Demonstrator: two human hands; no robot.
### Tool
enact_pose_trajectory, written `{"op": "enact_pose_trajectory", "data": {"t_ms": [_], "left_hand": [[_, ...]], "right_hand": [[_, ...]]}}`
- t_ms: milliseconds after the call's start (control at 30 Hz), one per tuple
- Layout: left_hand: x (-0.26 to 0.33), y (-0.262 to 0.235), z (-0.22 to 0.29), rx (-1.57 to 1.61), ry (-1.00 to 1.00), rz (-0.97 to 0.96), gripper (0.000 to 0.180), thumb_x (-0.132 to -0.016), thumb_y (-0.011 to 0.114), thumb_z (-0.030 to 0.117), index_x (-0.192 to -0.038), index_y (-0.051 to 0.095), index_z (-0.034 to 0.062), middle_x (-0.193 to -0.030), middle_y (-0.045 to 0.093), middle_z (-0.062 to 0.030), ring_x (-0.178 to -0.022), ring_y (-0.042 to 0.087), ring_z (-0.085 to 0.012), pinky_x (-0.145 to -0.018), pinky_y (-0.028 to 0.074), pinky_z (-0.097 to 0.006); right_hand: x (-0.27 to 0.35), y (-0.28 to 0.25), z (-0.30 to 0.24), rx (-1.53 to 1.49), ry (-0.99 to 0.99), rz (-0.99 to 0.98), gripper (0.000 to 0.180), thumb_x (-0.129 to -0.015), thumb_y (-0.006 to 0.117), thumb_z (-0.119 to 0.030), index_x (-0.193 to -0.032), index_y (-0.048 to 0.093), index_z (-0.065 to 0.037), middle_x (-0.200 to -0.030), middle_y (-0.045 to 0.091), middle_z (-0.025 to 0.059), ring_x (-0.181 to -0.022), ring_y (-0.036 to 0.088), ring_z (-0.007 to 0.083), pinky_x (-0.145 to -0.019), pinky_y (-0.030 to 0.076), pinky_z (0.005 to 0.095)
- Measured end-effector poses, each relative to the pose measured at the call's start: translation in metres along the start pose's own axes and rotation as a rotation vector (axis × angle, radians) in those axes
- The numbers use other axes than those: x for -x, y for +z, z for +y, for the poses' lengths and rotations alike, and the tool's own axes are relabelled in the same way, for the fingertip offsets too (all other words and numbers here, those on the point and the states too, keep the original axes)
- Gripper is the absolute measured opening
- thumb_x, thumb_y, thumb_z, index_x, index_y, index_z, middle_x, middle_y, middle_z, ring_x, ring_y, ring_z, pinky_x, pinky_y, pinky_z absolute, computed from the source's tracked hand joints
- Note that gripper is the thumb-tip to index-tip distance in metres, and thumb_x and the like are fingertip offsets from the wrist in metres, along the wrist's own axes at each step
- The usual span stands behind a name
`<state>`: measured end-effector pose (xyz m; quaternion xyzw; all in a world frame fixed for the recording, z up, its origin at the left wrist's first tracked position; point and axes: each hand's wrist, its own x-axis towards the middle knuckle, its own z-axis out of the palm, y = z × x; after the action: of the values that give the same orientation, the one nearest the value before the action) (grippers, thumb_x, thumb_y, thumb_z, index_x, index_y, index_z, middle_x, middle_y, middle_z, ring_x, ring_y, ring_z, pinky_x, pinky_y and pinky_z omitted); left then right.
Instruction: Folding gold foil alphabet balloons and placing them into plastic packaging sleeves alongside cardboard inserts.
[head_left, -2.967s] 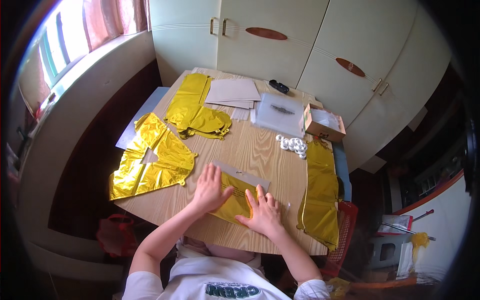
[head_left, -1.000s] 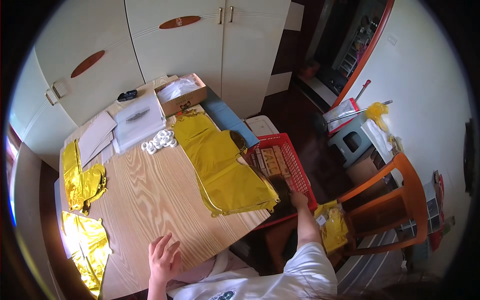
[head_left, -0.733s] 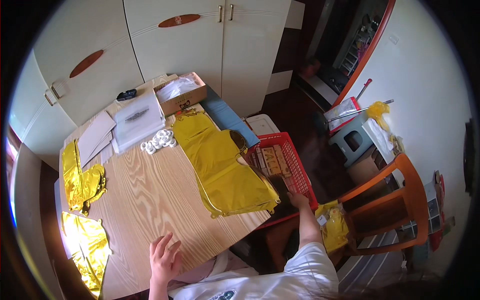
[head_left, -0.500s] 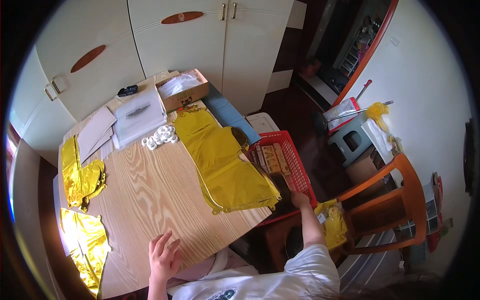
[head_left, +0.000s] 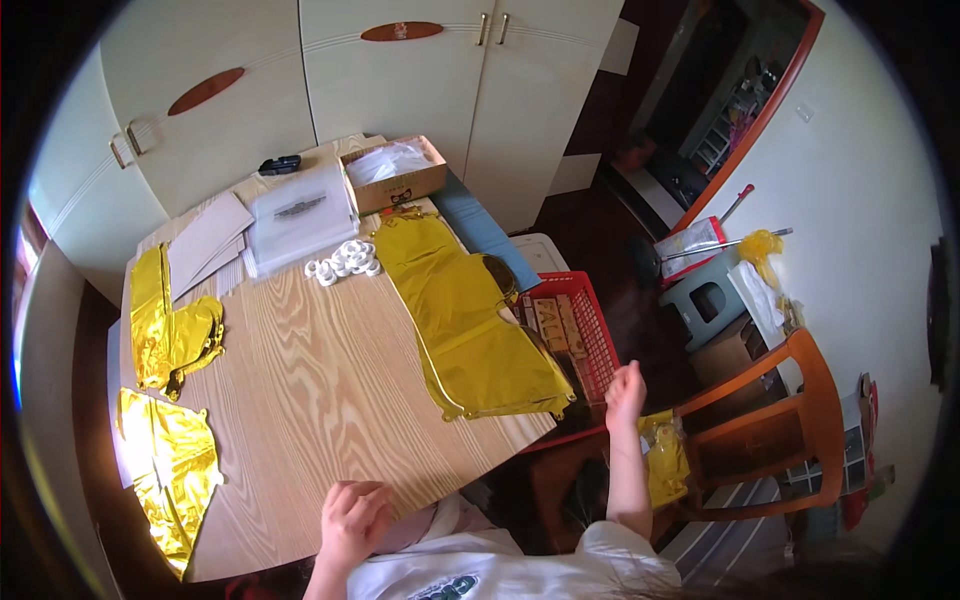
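Over the near table edge, my left hand (head_left: 355,518) has its fingers curled in, and I see nothing in them. My right hand (head_left: 625,396) is closed in a fist, raised beside the near end of the red plastic basket (head_left: 597,345); whatever it may hold is too small to make out. Between the hands, a flat stack of gold foil balloons (head_left: 478,335) lies along the table's right side. More gold foil pieces lie at the left, a folded one (head_left: 152,330) and a shiny one (head_left: 180,470) nearer me.
White rings (head_left: 346,262) lie in a pile mid-table. Behind them are clear plastic sleeves (head_left: 300,222), pale cards (head_left: 208,240), a cardboard box (head_left: 410,180) with white plastic and a black object (head_left: 280,165). A wooden chair (head_left: 815,400) stands at the right.
My right hand has come up out of the basket's near end and closed into a fist. My left hand's spread fingers have curled in, and the view has shifted slightly.
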<state>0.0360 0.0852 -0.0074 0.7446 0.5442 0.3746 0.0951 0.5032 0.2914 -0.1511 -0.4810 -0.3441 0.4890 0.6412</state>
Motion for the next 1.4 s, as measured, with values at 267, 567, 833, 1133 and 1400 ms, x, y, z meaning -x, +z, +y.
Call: {"op": "enact_pose_trajectory", "data": {"t_ms": [267,567,833,1133,1400], "left_hand": [[-0.03,0.014,0.038,0.255,-0.156,0.014,0.032,-0.077,0.077,0.011,-0.108,0.07,0.0065,-0.075,0.063,-0.0053,-0.063,0.061,-0.0209,-0.056,0.051,-0.032],[0.049,-0.051,0.008,0.291,-0.414,0.164,0.013,-0.086,0.072,0.01,-0.097,0.074,0.0044,-0.074,0.063,-0.0074,-0.065,0.063,-0.021,-0.058,0.05,-0.032],[0.285,-0.097,-0.045,0.684,-1.099,0.349,0.016,-0.091,0.066,0.011,-0.101,0.075,0.0029,-0.082,0.066,-0.0012,-0.079,0.06,-0.0101,-0.074,0.049,-0.025],[0.527,0.035,-0.165,-0.18,-1.968,0.818,0.033,-0.084,0.07,0.031,-0.099,0.073,0.0009,-0.094,0.07,-0.023,-0.089,0.069,-0.0357,-0.077,0.053,-0.042],[0.525,0.062,-0.238,-0.035,-2.096,0.52,0.043,-0.086,0.063,0.032,-0.111,0.068,-0.0031,-0.113,0.066,-0.0285,-0.112,0.063,-0.0377,-0.094,0.049,-0.044]], "right_hand": [[0.156,0.219,-0.101,-0.785,0.167,-0.658,0.047,-0.102,0.038,-0.051,-0.076,0.045,-0.012,-0.054,0.029,-0.0033,-0.045,0.019,0.0093,-0.044,0.018,0.0279],[0.229,0.342,-0.047,-0.768,0.409,-1.118,0.05,-0.099,0.045,-0.052,-0.088,0.056,-0.005,-0.069,0.046,0.0032,-0.06,0.039,0.0137,-0.056,0.032,0.0288],[0.274,0.367,-0.013,-0.265,0.218,-1.16,0.049,-0.094,0.057,-0.05,-0.105,0.058,-0.002,-0.105,0.054,0.0113,-0.094,0.052,0.0196,-0.088,0.043,0.0322],[0.282,0.35,-0.005,-0.019,0.112,-1.252,0.043,-0.089,0.066,-0.042,-0.097,0.058,-0.001,-0.1,0.051,0.0105,-0.091,0.05,0.0173,-0.085,0.041,0.0295],[0.263,0.328,-0.019,0.175,-0.044,-1.246,0.031,-0.089,0.066,-0.027,-0.103,0.059,0.0,-0.105,0.053,0.0114,-0.093,0.052,0.0177,-0.086,0.043,0.0297]]}}
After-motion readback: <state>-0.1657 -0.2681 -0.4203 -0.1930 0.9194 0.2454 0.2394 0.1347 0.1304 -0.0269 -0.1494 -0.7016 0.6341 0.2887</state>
